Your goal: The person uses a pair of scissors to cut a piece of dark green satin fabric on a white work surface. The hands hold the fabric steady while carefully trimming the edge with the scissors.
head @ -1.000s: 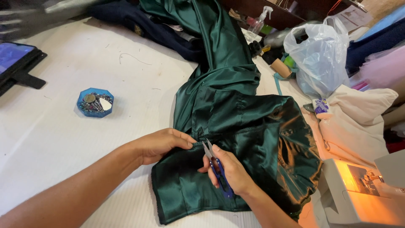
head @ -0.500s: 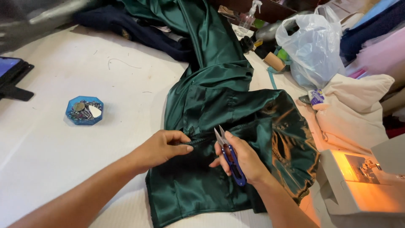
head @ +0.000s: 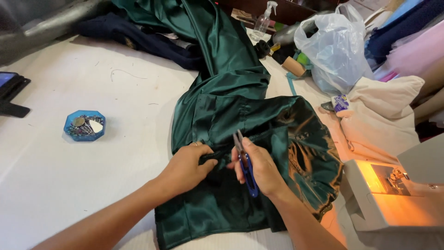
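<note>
A dark green satin garment (head: 240, 139) lies spread across the middle of the white table (head: 92, 185), its long upper part running up towards the far edge. The left hand (head: 187, 166) pinches a fold of the cloth near the garment's middle, fingers closed on the fabric. The right hand (head: 261, 166) is clamped around blue-handled thread snips (head: 245, 162), whose blades point up and away, their tips just above the pinched fold.

To the left, the table is bare as far as a small blue tray of pins (head: 84, 125), well apart from the hands. To the right room is tight: a lit white sewing machine (head: 393, 194) sits near the garment's edge, with cream cloth (head: 384, 115) and a plastic bag (head: 335, 46) behind it.

Compared with half a second ago, both hands hold the same grips at the same spot on the fold.
</note>
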